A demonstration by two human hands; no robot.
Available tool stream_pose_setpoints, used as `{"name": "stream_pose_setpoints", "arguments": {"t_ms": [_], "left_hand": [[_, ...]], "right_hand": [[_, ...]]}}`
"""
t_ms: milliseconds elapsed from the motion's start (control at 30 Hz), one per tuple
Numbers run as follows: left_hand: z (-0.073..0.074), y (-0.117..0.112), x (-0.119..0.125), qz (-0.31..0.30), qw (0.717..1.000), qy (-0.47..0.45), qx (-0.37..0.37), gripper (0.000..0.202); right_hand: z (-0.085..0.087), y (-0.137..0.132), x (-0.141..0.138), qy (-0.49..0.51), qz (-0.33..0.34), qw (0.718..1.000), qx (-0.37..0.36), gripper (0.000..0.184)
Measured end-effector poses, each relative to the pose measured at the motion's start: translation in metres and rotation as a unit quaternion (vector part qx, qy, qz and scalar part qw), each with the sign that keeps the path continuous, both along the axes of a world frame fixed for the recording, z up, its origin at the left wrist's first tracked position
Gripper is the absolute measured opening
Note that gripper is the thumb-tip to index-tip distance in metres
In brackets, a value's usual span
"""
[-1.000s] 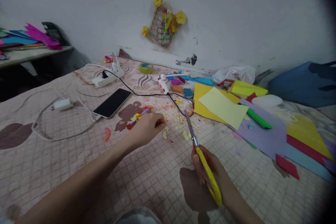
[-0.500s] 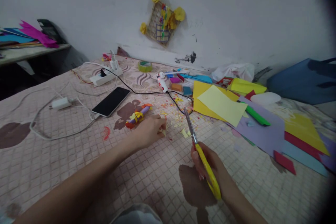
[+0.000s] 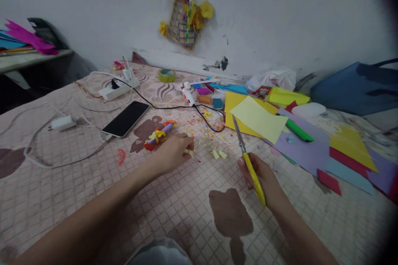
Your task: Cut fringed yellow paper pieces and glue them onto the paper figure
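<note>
My right hand (image 3: pixel 259 176) is closed around yellow-handled scissors (image 3: pixel 253 174), whose blades are together and point away from me toward the paper stack. Over the table's middle, the fingers of my left hand (image 3: pixel 175 152) are curled in a pinch. A small pale yellow paper piece (image 3: pixel 188 152) shows at those fingertips. Just right of that hand lie cut pale yellow pieces (image 3: pixel 218 154) and many tiny paper scraps (image 3: pixel 203 122). Beside my left knuckles rests a purple paper roll (image 3: pixel 164 129) with yellow and orange paper bits on it.
A phone (image 3: pixel 126 119) and a power strip (image 3: pixel 118 88) with cables are on the left. Behind the scraps stands a glue gun (image 3: pixel 188 94), its black cord across the table. Coloured paper sheets (image 3: pixel 259 120) and a green marker-like object (image 3: pixel 298 128) lie right; green tape (image 3: pixel 167 75) sits behind.
My right hand has moved the scissors to the right and farther from me. The left hand stays low over the table, fingers still curled. The whole view has shifted slightly.
</note>
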State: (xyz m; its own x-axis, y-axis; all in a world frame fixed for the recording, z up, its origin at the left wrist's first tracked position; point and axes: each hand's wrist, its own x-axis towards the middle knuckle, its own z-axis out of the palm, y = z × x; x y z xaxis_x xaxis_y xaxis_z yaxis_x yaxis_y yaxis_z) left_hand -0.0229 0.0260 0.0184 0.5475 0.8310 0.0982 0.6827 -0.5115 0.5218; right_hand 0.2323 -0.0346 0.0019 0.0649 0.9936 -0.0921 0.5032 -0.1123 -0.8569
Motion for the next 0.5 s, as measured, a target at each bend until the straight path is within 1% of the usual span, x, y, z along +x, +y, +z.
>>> {"name": "stream_pose_setpoints", "arguments": {"t_ms": [100,200,267,333,500], "left_hand": [[0.004,-0.001,0.001,0.006,1.000,-0.018,0.009,0.011],[0.005,-0.003,0.007,0.010,0.998,-0.043,0.038,0.012],[0.003,-0.005,0.015,0.002,0.996,-0.056,0.064,0.012],[0.000,-0.005,0.025,-0.021,0.995,-0.051,0.086,0.010],[-0.003,0.001,0.054,-0.089,0.988,0.026,0.123,0.017]], "right_hand": [[-0.001,0.009,0.011,-0.114,-0.029,0.993,0.014,0.034],[-0.002,0.013,0.015,-0.176,-0.032,0.984,0.021,0.035],[-0.005,0.014,0.014,-0.193,-0.020,0.980,0.030,0.035],[-0.007,0.014,0.013,-0.197,-0.011,0.980,0.037,0.035],[-0.009,0.012,0.011,-0.193,-0.009,0.980,0.042,0.032]]}}
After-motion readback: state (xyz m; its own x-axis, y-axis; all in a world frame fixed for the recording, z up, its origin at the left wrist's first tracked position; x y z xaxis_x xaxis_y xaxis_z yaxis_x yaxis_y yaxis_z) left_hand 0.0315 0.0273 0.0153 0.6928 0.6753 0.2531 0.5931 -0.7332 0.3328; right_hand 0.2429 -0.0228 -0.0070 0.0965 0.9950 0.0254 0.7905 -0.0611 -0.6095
